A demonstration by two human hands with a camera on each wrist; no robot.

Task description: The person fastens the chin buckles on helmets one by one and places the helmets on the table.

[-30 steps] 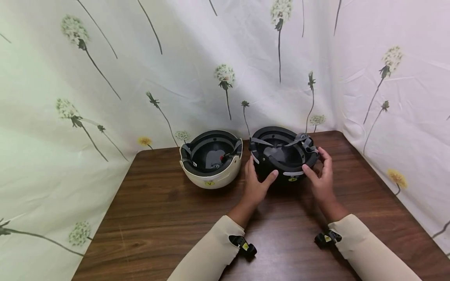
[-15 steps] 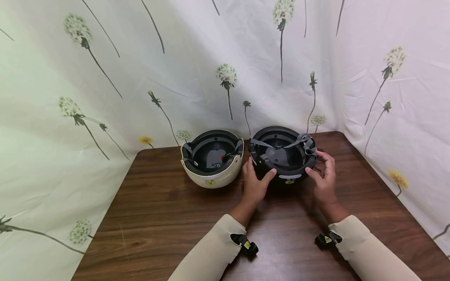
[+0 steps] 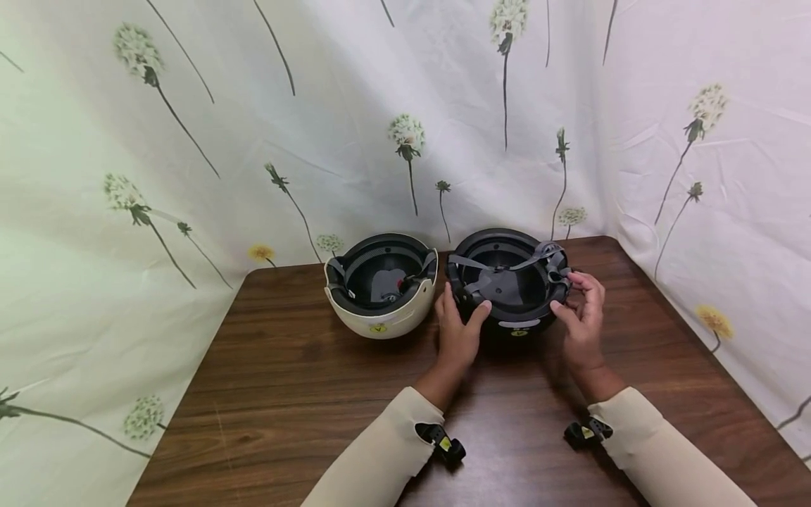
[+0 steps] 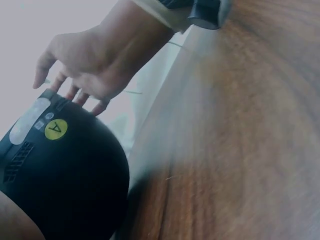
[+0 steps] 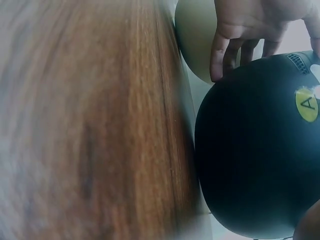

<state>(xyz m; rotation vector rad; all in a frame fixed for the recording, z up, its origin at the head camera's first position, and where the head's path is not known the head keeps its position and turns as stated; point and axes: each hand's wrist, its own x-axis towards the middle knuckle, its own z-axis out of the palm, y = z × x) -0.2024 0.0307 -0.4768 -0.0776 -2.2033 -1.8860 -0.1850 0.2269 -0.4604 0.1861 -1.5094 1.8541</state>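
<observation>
A black helmet (image 3: pixel 507 282) lies upside down on the table, its opening with grey straps facing up. My left hand (image 3: pixel 457 338) rests on its left side, fingers along the shell and thumb at the near rim. On the other side my right hand (image 3: pixel 584 331) touches the shell with its fingertips, its thumb near the front rim. In the left wrist view the right hand (image 4: pixel 87 60) has its fingers extended against the black shell (image 4: pixel 80 165). The right wrist view has the left hand's fingers (image 5: pixel 220 57) nearly straight on the helmet (image 5: pixel 250 150).
A cream helmet (image 3: pixel 383 324), also upside down, stands just left of the black one. Both are near the far edge of the brown wooden table (image 3: pixel 285 394). A white flower-printed cloth (image 3: pixel 342 141) hangs behind and along the sides.
The black helmet has turned slightly between my hands, its front label shifting left and nearer. My left thumb has slid a little left along the rim. The cream helmet stays in place.
</observation>
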